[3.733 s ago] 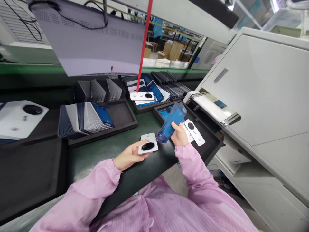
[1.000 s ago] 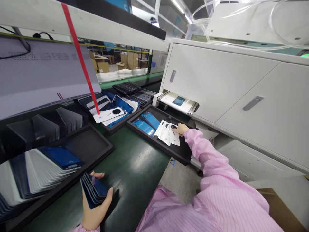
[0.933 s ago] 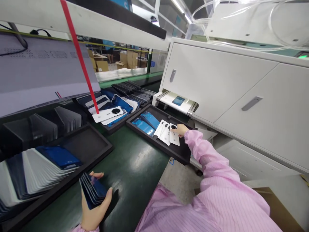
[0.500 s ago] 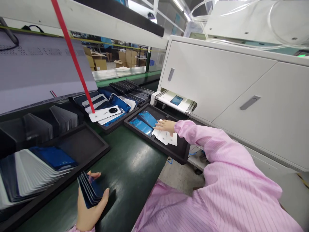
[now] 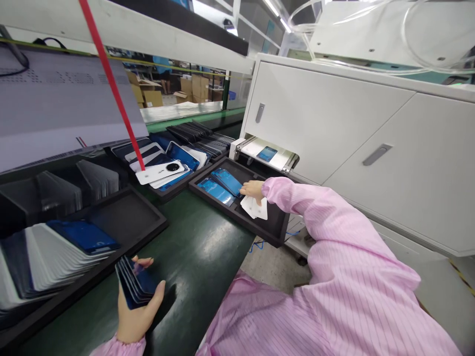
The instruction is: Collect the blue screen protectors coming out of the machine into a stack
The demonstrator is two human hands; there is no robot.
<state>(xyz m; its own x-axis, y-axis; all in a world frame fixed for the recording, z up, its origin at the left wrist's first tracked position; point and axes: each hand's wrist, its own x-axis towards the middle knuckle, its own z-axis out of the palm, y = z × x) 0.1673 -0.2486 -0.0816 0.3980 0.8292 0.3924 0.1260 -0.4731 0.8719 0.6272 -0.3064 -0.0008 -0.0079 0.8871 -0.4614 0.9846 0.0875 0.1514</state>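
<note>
Blue-filmed panel stack (image 5: 135, 286) fanned in left hand (image 5: 136, 311), fingers curled round it, above green tabletop (image 5: 200, 257). Right hand (image 5: 253, 190) over white covers (image 5: 256, 208) in black tray (image 5: 274, 232), palm down; grip hidden. Blue panels (image 5: 221, 182) beside.

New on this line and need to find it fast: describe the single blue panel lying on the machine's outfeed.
Start at the big white cabinet; at its lower left a pale outfeed shelf sticks out. The blue panel lies flat there, alone, unlike the blue ones grouped in the black tray below.
</note>
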